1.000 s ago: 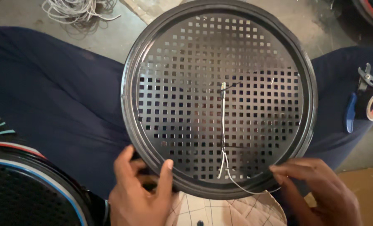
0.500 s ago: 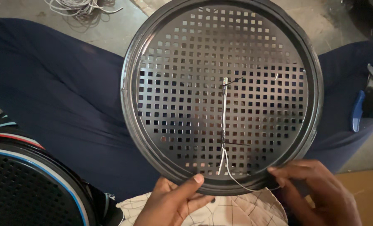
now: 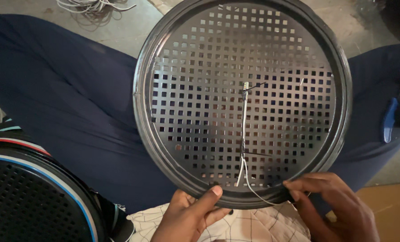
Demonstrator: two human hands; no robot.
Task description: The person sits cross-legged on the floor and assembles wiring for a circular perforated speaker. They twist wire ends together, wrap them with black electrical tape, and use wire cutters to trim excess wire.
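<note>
Nearest the camera, the left hand (image 3: 188, 217) gripped the lower rim of a round black perforated grille (image 3: 242, 103), thumb pressed on its edge. Just beside it, the right hand (image 3: 332, 206) pinched the same rim with its fingertips, where a thin white wire (image 3: 244, 134) trailed off the edge. The wire ran up the grille's middle to a small connector. The grille rested over the person's lap in dark blue trousers (image 3: 69, 103). A second round grille (image 3: 27, 197) lay lower left; blue-handled pliers (image 3: 390, 118) sat far right.
</note>
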